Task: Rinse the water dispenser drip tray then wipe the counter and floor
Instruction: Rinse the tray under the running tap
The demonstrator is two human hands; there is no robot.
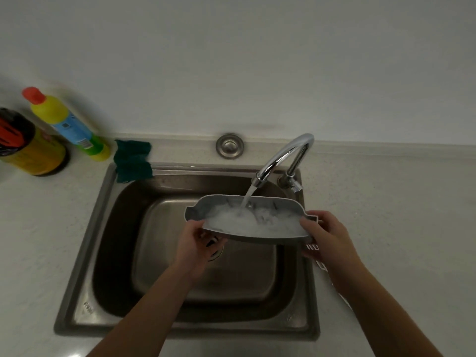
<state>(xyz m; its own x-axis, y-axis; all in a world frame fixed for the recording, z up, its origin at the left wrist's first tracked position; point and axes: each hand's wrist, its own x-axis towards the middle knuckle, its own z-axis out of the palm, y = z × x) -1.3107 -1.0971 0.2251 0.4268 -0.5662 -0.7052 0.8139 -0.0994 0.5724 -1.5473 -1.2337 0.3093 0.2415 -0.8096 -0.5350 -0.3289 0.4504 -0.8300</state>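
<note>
The drip tray (pixel 206 206) sits over the sink (pixel 108 228) under the faucet's (pixel 283 155) stream, long axis left to right, open side up. Churning white water hides its floor. The left hand (pixel 193 243) and right hand (pixel 327 235) each close their grip on one end. The label on the yellow bottle (pixel 64 122) on the bench (pixel 386 202) is too blurred to read.

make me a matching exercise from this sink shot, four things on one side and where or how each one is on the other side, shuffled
Things
1. drip tray
2. green cloth
3. yellow bottle with a red cap
4. faucet

Place or state
a. draped over the back left corner of the sink
b. running, spout curved over the basin
c. standing on the counter, left of the sink
d. gripped at its ends by the left hand and right hand

Pairs: 1-d, 2-a, 3-c, 4-b
</note>
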